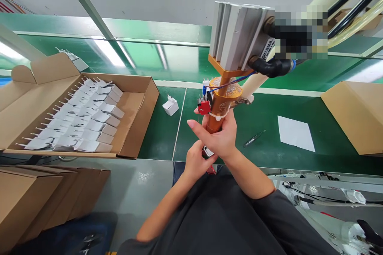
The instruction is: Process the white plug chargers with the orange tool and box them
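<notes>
Shaft (220,105) runs down from the silver cylinder (235,36); your right hand (222,137) is wrapped round its lower end. Your left hand (196,160) is just below, at a small white piece (208,152), half hidden, so can't tell if it's pinched. One white block (170,106) stands beside the open box (139,117).

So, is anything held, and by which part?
The left hand seems to hold a mostly hidden white-and-black piece, held part unclear; the right hand surrounds the orange cylinder's lower end, its grip uncertain.
</notes>
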### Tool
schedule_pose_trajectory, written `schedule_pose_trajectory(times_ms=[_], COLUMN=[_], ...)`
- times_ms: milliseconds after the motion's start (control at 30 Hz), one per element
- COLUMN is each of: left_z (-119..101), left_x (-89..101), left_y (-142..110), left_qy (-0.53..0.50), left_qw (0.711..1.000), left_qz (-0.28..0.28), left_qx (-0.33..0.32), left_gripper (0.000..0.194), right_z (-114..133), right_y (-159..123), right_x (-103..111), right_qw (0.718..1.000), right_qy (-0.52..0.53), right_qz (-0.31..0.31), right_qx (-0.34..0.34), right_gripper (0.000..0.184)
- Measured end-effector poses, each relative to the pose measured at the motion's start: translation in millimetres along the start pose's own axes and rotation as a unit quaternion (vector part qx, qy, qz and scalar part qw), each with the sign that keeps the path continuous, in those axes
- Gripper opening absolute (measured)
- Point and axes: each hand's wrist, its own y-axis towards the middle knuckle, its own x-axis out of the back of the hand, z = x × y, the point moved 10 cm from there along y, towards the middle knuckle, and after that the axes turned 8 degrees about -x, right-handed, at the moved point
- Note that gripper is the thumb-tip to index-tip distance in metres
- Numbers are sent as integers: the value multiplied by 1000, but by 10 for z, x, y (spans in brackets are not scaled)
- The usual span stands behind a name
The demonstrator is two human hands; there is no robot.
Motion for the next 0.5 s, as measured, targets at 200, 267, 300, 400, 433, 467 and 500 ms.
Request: schedule_pose_trajectory(times_ms=[200,267,300,400,433,467,500], left_z=[-7,15,27,51,55,58,62], left_x=[-6,-22,-38,-85,-98,-106,-108], left_y=[-11,-22,-25,-31,-29,-25,-18], left_qy=[-55,-65,-69,-72,-65,-54,-38], left_qw=[994,993,992,994,995,996,997], left_qz=[-90,-102,-101,-87,-79,-69,-59], left_qx=[3,6,8,12,13,14,15], left_gripper=[25,27,28,31,31,32,31], right_z=[-31,-44,-35,24,37,42,40], right_y=[-6,-5,-3,9,15,21,27], right_x=[55,68,72,65,58,48,37], right_qw=[1000,1000,1000,1000,1000,1000,999], right_qy=[-1,4,8,20,23,27,34], right_qz=[-12,-10,-10,-3,2,10,21], right_qx=[-13,-17,-14,5,8,9,9], right_gripper=[19,16,16,22,25,28,30])
